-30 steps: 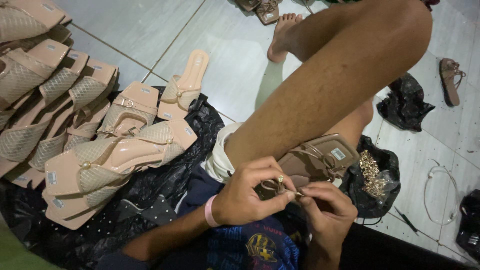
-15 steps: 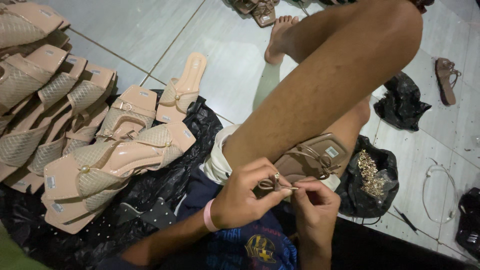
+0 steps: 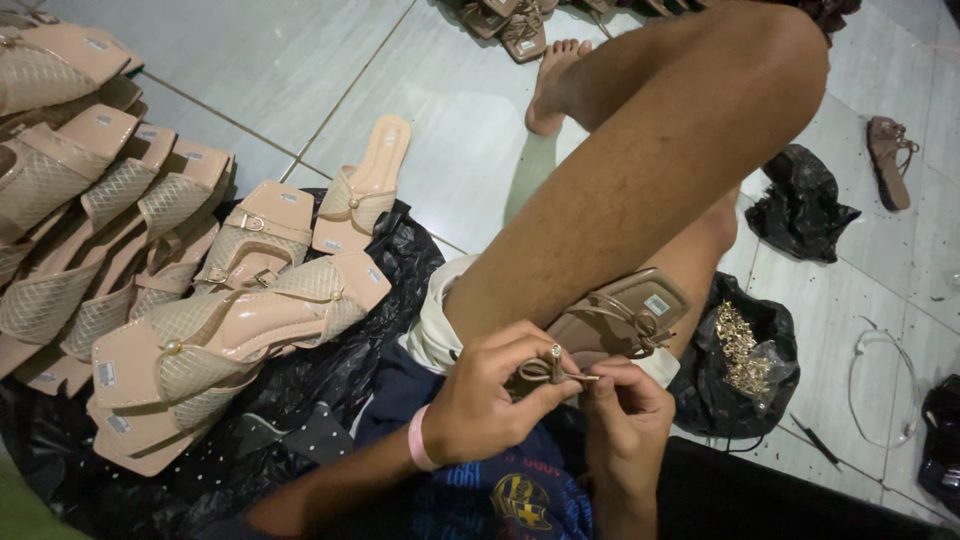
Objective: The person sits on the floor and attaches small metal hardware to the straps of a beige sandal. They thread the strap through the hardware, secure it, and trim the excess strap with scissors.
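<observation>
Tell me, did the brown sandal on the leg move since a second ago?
No. The brown sandal lies against the leg just as before, beside the black bag of gold pieces. Both hands pinch its strap.

You have two hands at work: your left hand (image 3: 490, 405) and your right hand (image 3: 620, 420), pinching one small strap bow (image 3: 548, 370) between them. One brown sandal (image 3: 620, 325) rests on your lap. To your left lies a heap of beige mesh-strapped sandals (image 3: 150, 260); at least a dozen show, though the overlap hides the exact count. One of them, a single beige sandal (image 3: 365, 185), lies apart on the floor tiles (image 3: 250, 60). You can see one open black bag of gold fittings (image 3: 740, 350), one crumpled black bag (image 3: 805, 205) further off, and one lone brown sandal (image 3: 890, 160) at the right. A few more brown sandals (image 3: 515, 20) sit at the top edge, too cut off to count.
</observation>
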A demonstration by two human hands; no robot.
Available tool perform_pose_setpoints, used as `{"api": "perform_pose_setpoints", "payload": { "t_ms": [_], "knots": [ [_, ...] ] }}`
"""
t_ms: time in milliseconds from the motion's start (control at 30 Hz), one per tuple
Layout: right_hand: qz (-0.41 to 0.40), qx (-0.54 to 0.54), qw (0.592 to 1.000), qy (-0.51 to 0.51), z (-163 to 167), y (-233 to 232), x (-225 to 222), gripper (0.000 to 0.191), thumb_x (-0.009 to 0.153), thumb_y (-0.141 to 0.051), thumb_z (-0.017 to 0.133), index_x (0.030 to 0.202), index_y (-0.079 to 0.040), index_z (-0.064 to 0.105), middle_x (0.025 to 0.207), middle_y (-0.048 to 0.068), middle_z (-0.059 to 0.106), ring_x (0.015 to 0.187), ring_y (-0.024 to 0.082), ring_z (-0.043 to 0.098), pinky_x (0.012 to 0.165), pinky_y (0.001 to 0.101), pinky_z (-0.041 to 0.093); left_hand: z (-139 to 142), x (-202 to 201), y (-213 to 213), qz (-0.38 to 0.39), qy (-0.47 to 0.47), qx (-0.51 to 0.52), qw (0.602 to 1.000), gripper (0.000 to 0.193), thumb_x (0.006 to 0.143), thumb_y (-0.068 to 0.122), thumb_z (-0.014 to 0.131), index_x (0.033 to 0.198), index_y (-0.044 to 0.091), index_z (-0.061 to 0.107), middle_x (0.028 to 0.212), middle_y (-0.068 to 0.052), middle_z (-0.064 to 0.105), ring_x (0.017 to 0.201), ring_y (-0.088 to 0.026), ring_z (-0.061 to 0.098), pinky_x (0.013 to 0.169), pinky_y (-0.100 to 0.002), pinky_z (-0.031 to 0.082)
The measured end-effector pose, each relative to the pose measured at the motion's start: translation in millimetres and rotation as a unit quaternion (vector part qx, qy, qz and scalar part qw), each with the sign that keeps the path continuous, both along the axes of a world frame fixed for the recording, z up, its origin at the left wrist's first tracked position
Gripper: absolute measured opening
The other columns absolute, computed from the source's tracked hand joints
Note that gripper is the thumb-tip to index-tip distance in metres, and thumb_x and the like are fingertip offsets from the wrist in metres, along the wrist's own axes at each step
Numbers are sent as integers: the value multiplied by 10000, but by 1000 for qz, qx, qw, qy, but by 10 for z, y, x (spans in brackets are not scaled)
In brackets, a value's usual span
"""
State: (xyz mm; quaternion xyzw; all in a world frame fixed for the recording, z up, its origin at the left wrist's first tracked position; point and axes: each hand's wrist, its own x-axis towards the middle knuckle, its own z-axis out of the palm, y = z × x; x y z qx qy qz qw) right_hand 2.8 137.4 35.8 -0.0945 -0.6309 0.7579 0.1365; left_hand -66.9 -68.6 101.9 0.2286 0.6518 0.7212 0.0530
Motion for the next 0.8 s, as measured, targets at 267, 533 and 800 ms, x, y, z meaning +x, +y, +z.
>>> {"api": "perform_pose_setpoints", "payload": {
  "t_ms": [267,533,800],
  "knots": [
    [-7,109,993,31,-18,-43,-40,105,995,-46,702,1011,58,702,1008,120,698,893,148,644,789,249,509,49,36,19,33,0,-10,999,131,883,88,792,967,10,729,939,-105,703,839,-196,729,733,-295,562],
    [-1,10,1000,5,-85,82,2,161,989,-83,689,1055,62,712,1028,127,697,747,116,596,626,222,456,135,-37,-63,11,58,-54,997,157,872,139,793,952,28,715,893,-117,709,818,-243,731,719,-328,560],
    [22,51,998,37,-118,99,42,92,960,-35,734,1018,30,706,983,117,693,775,128,619,643,232,474,96,-48,-100,-17,49,-40,998,151,870,122,786,978,27,739,958,-108,742,850,-204,767,744,-288,589]
  ]
}}
